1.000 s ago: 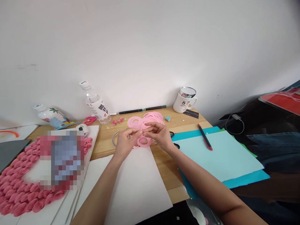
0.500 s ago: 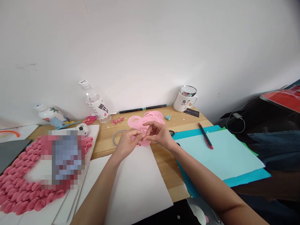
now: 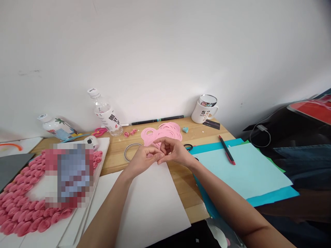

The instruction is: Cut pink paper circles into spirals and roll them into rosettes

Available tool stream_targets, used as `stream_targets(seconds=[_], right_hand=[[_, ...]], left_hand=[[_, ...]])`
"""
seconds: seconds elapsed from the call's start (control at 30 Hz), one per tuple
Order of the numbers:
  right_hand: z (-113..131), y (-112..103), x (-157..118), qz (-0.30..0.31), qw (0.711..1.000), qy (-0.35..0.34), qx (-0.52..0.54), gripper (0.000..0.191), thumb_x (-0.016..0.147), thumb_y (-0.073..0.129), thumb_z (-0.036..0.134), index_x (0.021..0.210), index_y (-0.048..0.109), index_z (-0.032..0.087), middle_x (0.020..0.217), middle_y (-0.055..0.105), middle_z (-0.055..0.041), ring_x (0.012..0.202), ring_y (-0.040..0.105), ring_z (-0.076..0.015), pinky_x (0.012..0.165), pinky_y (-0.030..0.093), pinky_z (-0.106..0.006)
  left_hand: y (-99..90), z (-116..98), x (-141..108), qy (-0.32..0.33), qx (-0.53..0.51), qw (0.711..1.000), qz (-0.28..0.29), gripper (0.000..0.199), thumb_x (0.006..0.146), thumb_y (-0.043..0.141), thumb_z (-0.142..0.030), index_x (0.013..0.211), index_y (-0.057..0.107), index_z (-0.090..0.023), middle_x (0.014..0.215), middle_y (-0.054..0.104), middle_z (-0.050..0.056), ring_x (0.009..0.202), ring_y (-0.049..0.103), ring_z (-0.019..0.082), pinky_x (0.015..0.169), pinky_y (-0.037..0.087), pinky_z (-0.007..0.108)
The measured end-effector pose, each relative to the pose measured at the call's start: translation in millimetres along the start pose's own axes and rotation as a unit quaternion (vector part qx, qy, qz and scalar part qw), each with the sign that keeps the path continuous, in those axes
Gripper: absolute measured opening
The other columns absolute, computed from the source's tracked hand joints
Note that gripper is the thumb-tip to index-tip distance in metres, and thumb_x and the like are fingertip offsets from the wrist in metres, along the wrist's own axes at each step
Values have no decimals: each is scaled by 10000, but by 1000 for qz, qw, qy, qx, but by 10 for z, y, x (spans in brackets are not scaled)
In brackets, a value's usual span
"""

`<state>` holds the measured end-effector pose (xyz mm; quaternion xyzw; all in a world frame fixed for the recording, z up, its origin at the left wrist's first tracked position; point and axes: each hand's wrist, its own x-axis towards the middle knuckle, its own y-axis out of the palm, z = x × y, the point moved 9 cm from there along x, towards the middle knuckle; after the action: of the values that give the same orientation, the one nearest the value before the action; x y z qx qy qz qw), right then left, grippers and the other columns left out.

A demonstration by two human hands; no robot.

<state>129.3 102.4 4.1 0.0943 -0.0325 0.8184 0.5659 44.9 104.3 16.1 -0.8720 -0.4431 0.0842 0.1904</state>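
Note:
My left hand [image 3: 144, 158] and my right hand [image 3: 174, 151] meet fingertip to fingertip above the top edge of a white paper sheet [image 3: 152, 196]. Both are closed in a pinch. Whatever lies between the fingertips is too small and covered to make out. Just behind them is a pile of pink paper cutouts [image 3: 168, 129] with ring shapes, partly hidden by my fingers. A round grey ring [image 3: 126, 153] lies left of my left hand. Close to my right wrist, a black scissor handle [image 3: 189, 147] shows.
Rolled pink paper flowers [image 3: 15, 203] cover a white board at left, partly pixelated. A water bottle [image 3: 106, 113], a black pen [image 3: 157, 120] and a white mug [image 3: 203, 112] line the wall. Blue sheets [image 3: 243, 168] with a red-black pen [image 3: 227, 150] lie at right.
Both hands have sunk slightly toward me. The fingers of my right hand have curled in more, and more of the pink cutouts shows behind them.

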Motion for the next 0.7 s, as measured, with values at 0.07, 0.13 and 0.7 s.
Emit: stream_targets(seconds=[0.07, 0.13, 0.7], right_hand=[[13, 20, -6, 7, 1000, -1, -8, 604, 496, 823, 245, 1044, 570, 220, 584, 384, 89, 518, 391, -70, 503, 372, -208], [13, 43, -9, 17, 1000, -3, -21, 619, 487, 830, 244, 1046, 566, 218, 574, 382, 92, 511, 379, -66, 487, 349, -203], [77, -105, -11, -116, 990, -77, 33, 107, 688, 704, 257, 789, 702, 221, 789, 624, -16, 648, 589, -126, 584, 517, -279]], left_hand=[[41, 35, -6, -20, -44, 999, 15, 236, 753, 566, -334, 595, 629, -169, 656, 595, 8, 623, 511, 118, 582, 401, 227], [97, 60, -10, -39, -86, 995, 32, 253, 740, 574, -332, 558, 598, -158, 591, 558, -5, 584, 490, 104, 564, 396, 219], [-244, 129, -66, -53, -79, 977, -193, 321, 702, 608, -459, 676, 635, -140, 591, 587, 4, 506, 524, 101, 451, 432, 195]])
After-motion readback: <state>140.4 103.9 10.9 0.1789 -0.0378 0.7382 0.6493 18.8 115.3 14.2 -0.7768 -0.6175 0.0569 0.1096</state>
